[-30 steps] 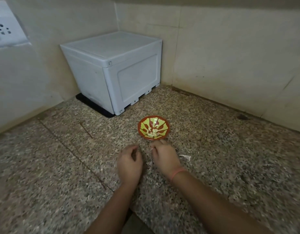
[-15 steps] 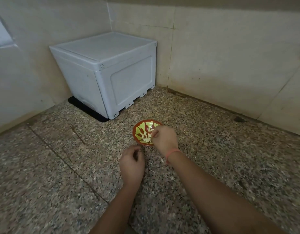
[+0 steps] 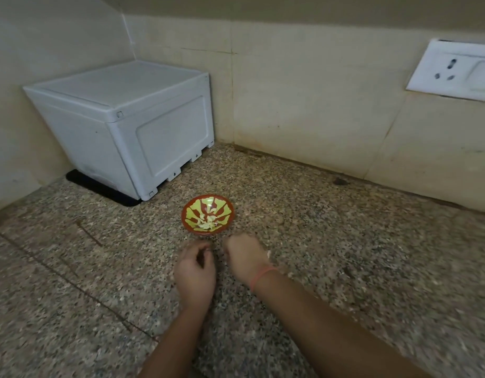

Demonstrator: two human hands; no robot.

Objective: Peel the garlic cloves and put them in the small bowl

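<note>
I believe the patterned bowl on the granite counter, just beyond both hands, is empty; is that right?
Not quite. The head view shows the patterned bowl on the granite counter, just beyond the left hand and right hand, but it is not empty: several pale peeled garlic cloves lie in it.

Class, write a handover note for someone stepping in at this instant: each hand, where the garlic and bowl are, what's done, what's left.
Left hand: fingers curled, just short of the small bowl; contents hidden.
Right hand: curled beside it, likewise unclear.
Done: several peeled cloves lie in the bowl.
To do: a peel scrap lies by the right hand; no unpeeled cloves visible, so check both hands.
</note>
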